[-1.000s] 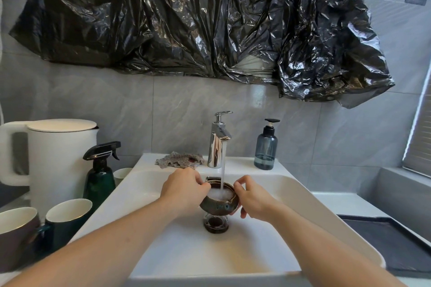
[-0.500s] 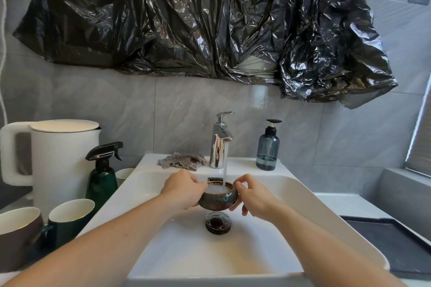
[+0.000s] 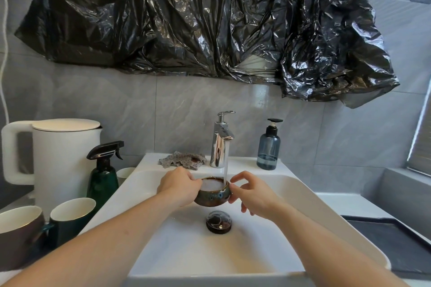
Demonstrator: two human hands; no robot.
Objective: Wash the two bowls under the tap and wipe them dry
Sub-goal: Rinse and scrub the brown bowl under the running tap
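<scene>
White sink [image 3: 291, 196], grey tile wall, tap [image 3: 220, 144] running. My left hand [image 3: 179, 187] grips the bowl [image 3: 212, 197] under the stream; right hand [image 3: 253, 194] pinches its rim, other fingers loose.

White sink [image 3: 303, 193], basin type. On back ledge: crumpled cloth [image 3: 182, 159] left of chrome tap [image 3: 220, 144], blue soap dispenser [image 3: 268, 147] right. In basin: second bowl [image 3: 218, 222] on drain. Left counter: kettle [image 3: 58, 158], spray bottle [image 3: 102, 175], mugs [image 3: 70, 219].
</scene>
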